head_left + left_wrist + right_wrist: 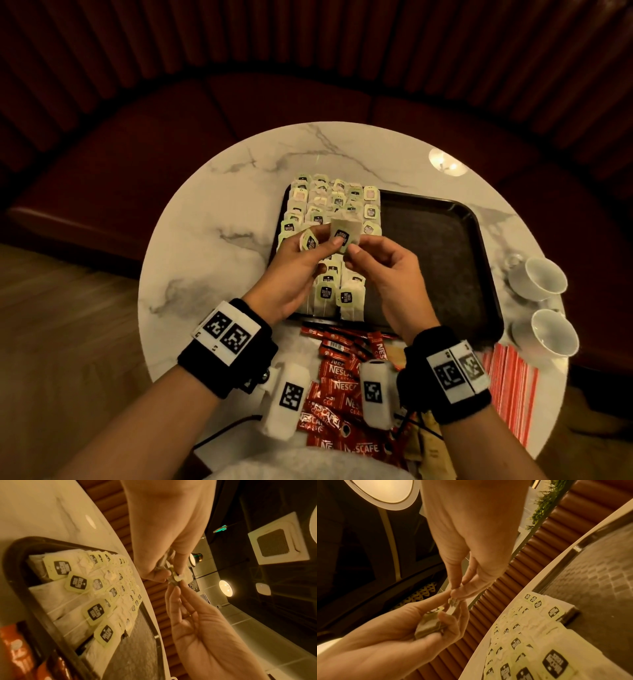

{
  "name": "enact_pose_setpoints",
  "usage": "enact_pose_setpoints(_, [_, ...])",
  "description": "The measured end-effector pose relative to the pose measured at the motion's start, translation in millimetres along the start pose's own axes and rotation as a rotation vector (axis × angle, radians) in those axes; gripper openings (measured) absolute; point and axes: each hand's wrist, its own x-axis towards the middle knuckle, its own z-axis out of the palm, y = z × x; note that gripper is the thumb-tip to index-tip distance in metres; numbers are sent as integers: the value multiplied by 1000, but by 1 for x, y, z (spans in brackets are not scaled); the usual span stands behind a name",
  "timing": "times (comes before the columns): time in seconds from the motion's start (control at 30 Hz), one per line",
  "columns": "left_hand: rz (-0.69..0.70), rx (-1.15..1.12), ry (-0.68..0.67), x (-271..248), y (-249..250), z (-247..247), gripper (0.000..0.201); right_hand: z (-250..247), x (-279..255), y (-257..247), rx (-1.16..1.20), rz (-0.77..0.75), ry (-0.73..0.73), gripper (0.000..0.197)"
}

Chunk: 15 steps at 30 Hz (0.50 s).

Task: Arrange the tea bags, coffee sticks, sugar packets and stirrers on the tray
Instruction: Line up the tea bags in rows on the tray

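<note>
- Holding a tea bag point(344, 236) above the tray's point(479, 240) left half, the left hand point(294, 270) grips a small bunch of bags while the right hand point(387, 270) pinches its corner.
- Rows of tea bags point(329, 205) already fill the tray's left side — right half bare.
- Coffee sticks point(339, 377) at lower centre and the striped stack point(510, 387) at lower right wait on the table point(212, 205) — most remains, I judge.

Café: banquette point(239, 113), marble table point(212, 192)

bare forearms; each wrist wears a black band point(226, 349) with white square-patterned markers, a white camera block point(284, 397) and thin black cables.
</note>
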Motion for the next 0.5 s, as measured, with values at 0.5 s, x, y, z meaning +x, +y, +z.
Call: enact_pose_setpoints(0.5, [97, 159, 46, 5, -3, 1, 16, -20, -5, 4, 173, 55, 144, 30])
